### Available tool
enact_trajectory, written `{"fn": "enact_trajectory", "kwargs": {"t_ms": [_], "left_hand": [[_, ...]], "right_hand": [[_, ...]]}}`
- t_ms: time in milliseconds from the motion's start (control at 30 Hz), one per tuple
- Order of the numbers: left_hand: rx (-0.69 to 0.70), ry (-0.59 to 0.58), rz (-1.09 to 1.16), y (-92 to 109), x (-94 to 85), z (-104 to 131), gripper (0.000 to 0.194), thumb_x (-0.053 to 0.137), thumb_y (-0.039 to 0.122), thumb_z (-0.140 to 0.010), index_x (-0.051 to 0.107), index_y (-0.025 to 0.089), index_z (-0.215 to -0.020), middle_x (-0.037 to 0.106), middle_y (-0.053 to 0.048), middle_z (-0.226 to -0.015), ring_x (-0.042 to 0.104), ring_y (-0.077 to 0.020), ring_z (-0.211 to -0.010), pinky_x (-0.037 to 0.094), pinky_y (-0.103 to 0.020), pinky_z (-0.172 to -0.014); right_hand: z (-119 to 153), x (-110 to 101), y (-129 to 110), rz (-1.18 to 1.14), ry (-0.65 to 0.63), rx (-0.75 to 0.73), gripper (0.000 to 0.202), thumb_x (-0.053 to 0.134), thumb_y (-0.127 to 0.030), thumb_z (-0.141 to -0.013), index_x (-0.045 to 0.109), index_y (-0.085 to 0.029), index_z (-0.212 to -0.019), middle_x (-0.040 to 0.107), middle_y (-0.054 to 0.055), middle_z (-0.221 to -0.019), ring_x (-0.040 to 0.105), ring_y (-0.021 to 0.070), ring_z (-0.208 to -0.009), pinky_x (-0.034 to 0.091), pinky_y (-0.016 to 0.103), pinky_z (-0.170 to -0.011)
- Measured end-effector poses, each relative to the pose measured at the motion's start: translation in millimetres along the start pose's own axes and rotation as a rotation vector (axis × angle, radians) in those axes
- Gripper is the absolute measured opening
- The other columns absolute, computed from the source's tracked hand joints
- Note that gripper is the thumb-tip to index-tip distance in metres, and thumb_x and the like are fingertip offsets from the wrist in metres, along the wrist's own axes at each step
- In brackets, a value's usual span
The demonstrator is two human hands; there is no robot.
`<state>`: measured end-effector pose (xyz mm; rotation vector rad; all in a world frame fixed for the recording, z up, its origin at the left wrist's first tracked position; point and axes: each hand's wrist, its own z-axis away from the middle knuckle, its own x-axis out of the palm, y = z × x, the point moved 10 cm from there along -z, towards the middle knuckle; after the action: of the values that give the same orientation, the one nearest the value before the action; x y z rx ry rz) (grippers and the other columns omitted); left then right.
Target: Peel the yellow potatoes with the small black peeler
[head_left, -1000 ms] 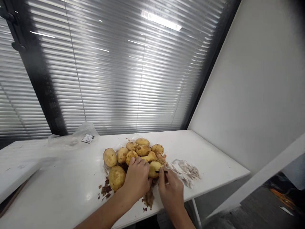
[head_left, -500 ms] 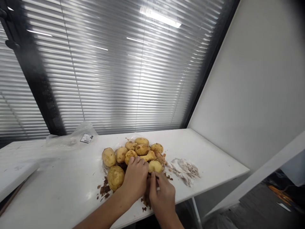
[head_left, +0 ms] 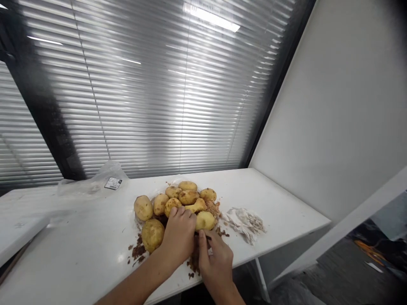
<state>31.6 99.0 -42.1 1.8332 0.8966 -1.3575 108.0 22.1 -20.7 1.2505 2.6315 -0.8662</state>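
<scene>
Several potatoes (head_left: 188,197) lie in a pile on the white table, brown peelings (head_left: 139,250) scattered around them. My left hand (head_left: 179,233) is closed at the front of the pile, beside a large potato (head_left: 153,235); whatever its fingers hold is hidden behind them. Close to its right, my right hand (head_left: 216,258) pinches a small dark object (head_left: 207,237) between thumb and fingers, too small to identify. A pale peeled potato (head_left: 205,220) sits just beyond my right fingertips.
A crumpled white tissue (head_left: 244,223) lies right of the pile. At the back left is a clear plastic bag (head_left: 95,182) with a label. A white flat object (head_left: 22,235) occupies the left edge, and a wall (head_left: 337,127) rises on the right.
The whole view has shifted slightly, with things a little further left. Both hands keep nearly the same place and closed pose; the dark object at my right fingertips shows more clearly.
</scene>
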Motion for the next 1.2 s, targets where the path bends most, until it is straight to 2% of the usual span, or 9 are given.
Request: {"fn": "enact_trajectory", "kwargs": {"t_ms": [100, 267, 467, 633, 733, 800, 900, 1000, 1200], "left_hand": [[-0.009, 0.034, 0.003, -1, -2.9, 0, 0.018, 0.059, 0.029, -0.081, 0.064, 0.014, -0.088, 0.063, -0.009, -0.093, 0.051, -0.0302, -0.099, 0.034, -0.045, -0.088], [-0.011, 0.019, -0.011, 1, -1.5, 0, 0.016, 0.059, 0.028, -0.082, 0.064, 0.014, -0.087, 0.064, -0.009, -0.093, 0.052, -0.0295, -0.097, 0.034, -0.044, -0.086], [0.018, 0.036, 0.001, -3, -5.7, 0, 0.02, 0.067, 0.033, -0.078, 0.066, 0.017, -0.09, 0.063, -0.007, -0.092, 0.051, -0.0288, -0.098, 0.033, -0.044, -0.086], [0.033, 0.026, 0.054, -10, -11.3, -1, 0.03, 0.078, 0.038, -0.069, 0.067, 0.021, -0.09, 0.061, -0.004, -0.091, 0.05, -0.0267, -0.098, 0.032, -0.043, -0.089], [0.034, 0.022, 0.067, -10, -12.1, -2, 0.035, 0.079, 0.038, -0.067, 0.067, 0.021, -0.095, 0.058, -0.004, -0.093, 0.049, -0.027, -0.099, 0.032, -0.044, -0.091], [0.032, 0.028, 0.071, -9, -12.2, -2, 0.038, 0.077, 0.039, -0.068, 0.066, 0.021, -0.099, 0.058, -0.005, -0.095, 0.048, -0.0277, -0.101, 0.032, -0.044, -0.091], [0.022, 0.037, 0.074, -7, -12.2, -2, 0.036, 0.075, 0.04, -0.07, 0.066, 0.02, -0.099, 0.058, -0.005, -0.096, 0.047, -0.0282, -0.101, 0.032, -0.045, -0.091], [0.015, 0.047, 0.064, -5, -11.7, -2, 0.033, 0.073, 0.039, -0.07, 0.065, 0.02, -0.095, 0.058, -0.005, -0.094, 0.047, -0.0281, -0.1, 0.032, -0.045, -0.091], [0.011, 0.102, 0.011, -2, -9.0, 0, 0.027, 0.067, 0.04, -0.075, 0.064, 0.018, -0.092, 0.058, -0.007, -0.095, 0.046, -0.0288, -0.099, 0.032, -0.046, -0.09]], "right_hand": [[-1, -4, 7, 0.034, 0.038, 0.038, 0.03, 0.043, -0.022, -0.098, 0.064, -0.017, -0.077, 0.068, 0.004, -0.064, 0.063, 0.014, -0.053, 0.047, 0.023, -0.052], [0, -2, 8, -0.017, 0.015, 0.036, 0.027, 0.044, -0.018, -0.096, 0.066, -0.016, -0.081, 0.068, 0.004, -0.065, 0.065, 0.0144, -0.056, 0.049, 0.022, -0.054], [-8, -23, 22, -0.123, -0.002, 0.106, 0.019, 0.05, -0.018, -0.093, 0.068, -0.016, -0.087, 0.071, 0.004, -0.072, 0.067, 0.0144, -0.063, 0.052, 0.022, -0.06], [-27, -4, 83, -0.323, -0.305, 0.442, 0.03, 0.053, -0.038, -0.093, 0.071, -0.015, -0.084, 0.06, -0.001, -0.052, 0.055, 0.0124, -0.043, 0.044, 0.021, -0.042], [-32, 17, 94, -0.43, -0.525, 0.502, 0.034, 0.054, -0.042, -0.091, 0.07, -0.015, -0.077, 0.059, -0.001, -0.05, 0.054, 0.0121, -0.042, 0.042, 0.021, -0.04], [-36, 23, 89, -0.415, -0.588, 0.439, 0.03, 0.056, -0.038, -0.091, 0.071, -0.016, -0.079, 0.064, 0.001, -0.056, 0.058, 0.0136, -0.048, 0.044, 0.021, -0.044], [-40, 17, 72, -0.288, -0.527, 0.232, 0.022, 0.055, -0.028, -0.091, 0.072, -0.016, -0.083, 0.072, 0.005, -0.072, 0.066, 0.0161, -0.062, 0.048, 0.023, -0.055], [-36, 12, 52, -0.205, -0.495, 0.066, 0.022, 0.05, -0.019, -0.093, 0.07, -0.016, -0.084, 0.071, 0.006, -0.072, 0.065, 0.0162, -0.063, 0.047, 0.024, -0.058], [-31, 13, 41, -0.199, -0.524, 0.0, 0.023, 0.045, -0.015, -0.093, 0.067, -0.018, -0.085, 0.07, 0.005, -0.073, 0.065, 0.0172, -0.066, 0.047, 0.025, -0.061]]}}
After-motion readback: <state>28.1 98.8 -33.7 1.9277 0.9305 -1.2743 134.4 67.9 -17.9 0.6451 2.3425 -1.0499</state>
